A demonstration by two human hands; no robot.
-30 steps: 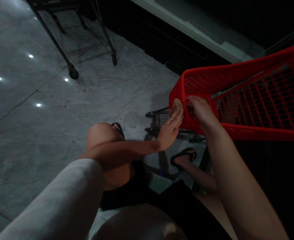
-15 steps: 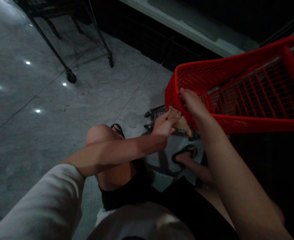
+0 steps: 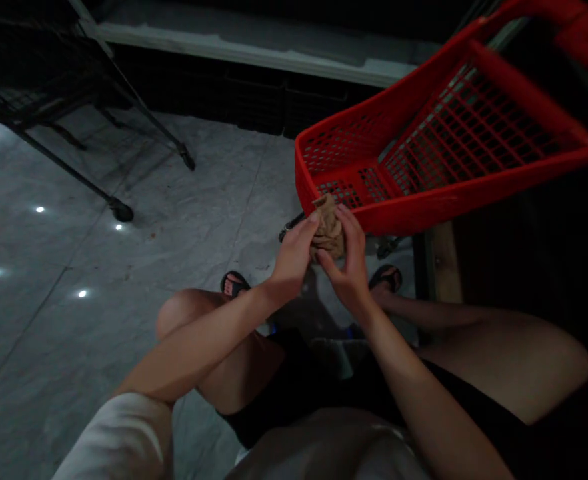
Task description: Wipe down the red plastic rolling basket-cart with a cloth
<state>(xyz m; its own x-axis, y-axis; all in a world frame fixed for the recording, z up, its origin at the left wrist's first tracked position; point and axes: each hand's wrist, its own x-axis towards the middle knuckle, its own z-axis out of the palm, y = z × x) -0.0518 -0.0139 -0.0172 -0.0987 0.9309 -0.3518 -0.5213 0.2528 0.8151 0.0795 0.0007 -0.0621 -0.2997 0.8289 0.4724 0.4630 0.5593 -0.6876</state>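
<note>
Together, the left hand [image 3: 291,255] and right hand [image 3: 348,263] gripped a crumpled tan bundle [image 3: 328,230] between curled fingers, holding it up just at the lower rim of a red mesh shopping basket [image 3: 404,213].

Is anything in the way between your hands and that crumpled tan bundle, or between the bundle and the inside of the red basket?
Nothing separates the left hand or right hand from the crumpled tan bundle; both are on it. The red mesh basket does block it: the bundle sits outside the near wall, against or just in front of it.
</note>
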